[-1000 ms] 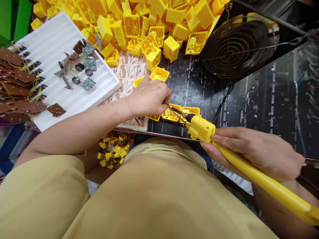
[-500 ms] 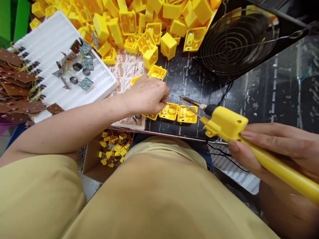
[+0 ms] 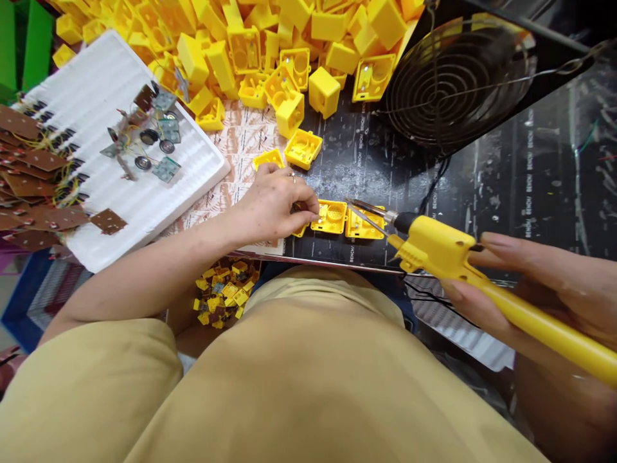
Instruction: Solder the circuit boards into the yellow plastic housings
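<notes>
My right hand (image 3: 535,283) is closed around the yellow handle of a soldering gun (image 3: 434,244), whose tip points left over the row of casings. Under that tip sits an open yellow plastic casing (image 3: 366,225), slightly tilted. Left of it is another open casing (image 3: 328,217) with small metal parts inside. My left hand (image 3: 277,202) hovers at this casing's left edge, thumb and fingertips pinched together; whatever is between them is too small to make out. It partly covers a further casing (image 3: 299,229). Two more casings, one of them an open shell (image 3: 303,149), lie just beyond the hand.
A heap of yellow casings (image 3: 260,38) fills the back of the bench. On the left, a white foam tray (image 3: 101,71) carries wired speakers, green boards and brown circuit boards (image 3: 33,173). A black fan (image 3: 443,96) stands back right. Below the edge is a pile of small yellow pieces (image 3: 226,292).
My left hand has turned and opened out somewhat, its fingertips now showing at the casing's edge. The rightmost casing has tilted a little. The soldering gun has barely moved.
</notes>
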`<state>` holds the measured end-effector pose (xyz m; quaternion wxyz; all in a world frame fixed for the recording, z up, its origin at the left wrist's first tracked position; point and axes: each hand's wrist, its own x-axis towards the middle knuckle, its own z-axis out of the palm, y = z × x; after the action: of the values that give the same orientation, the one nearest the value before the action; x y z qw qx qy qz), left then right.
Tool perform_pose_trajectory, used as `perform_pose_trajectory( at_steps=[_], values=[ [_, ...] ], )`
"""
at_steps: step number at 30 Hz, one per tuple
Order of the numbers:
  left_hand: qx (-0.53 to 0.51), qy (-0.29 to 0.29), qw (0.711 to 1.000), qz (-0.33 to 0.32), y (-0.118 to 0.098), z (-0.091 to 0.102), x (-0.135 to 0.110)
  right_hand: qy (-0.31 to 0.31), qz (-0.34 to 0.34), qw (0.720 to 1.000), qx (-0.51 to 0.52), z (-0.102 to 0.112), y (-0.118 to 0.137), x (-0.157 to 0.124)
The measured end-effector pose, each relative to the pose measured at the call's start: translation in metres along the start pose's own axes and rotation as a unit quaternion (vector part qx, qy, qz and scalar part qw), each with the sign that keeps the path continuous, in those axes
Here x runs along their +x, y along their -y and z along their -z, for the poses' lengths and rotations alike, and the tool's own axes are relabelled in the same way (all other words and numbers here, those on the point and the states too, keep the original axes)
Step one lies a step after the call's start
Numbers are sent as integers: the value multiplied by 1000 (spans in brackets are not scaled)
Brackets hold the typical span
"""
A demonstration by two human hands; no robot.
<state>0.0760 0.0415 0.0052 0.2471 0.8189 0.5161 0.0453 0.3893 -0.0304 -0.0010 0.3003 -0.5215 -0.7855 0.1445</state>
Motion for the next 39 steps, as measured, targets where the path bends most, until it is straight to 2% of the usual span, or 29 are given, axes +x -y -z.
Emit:
perform_pose_trajectory(
  at_steps=[2, 5, 7, 12, 17, 25, 32, 35, 39],
  values=[
    [21, 15, 1000, 2, -2, 1, -2, 20, 56, 998, 30, 2, 0, 2],
    [44, 27, 999, 7, -4, 2, -1, 61, 216, 973, 54, 4, -3, 14],
    [46, 32, 998, 6, -5, 2, 1, 68, 266, 960, 59, 4, -7, 21],
    [32, 7, 999, -7, -2, 1, 2, 45, 247, 966, 66, 3, -17, 27],
    [42, -27, 999, 3, -1, -4, -5, 43, 280, 957, 54, 3, -28, 27],
    [48, 7, 999, -1, -5, -2, -4, 57, 276, 957, 74, 3, -13, 33],
    [25, -44, 998, -27, 5, -8, -7, 26, 270, 961, 46, -2, -23, 34],
    [36, -42, 998, -19, 5, -11, -10, 32, 283, 956, 64, -2, -22, 32],
    [63, -36, 997, -19, 1, -10, -10, 62, 261, 961, 63, 1, -19, 32]
  ],
)
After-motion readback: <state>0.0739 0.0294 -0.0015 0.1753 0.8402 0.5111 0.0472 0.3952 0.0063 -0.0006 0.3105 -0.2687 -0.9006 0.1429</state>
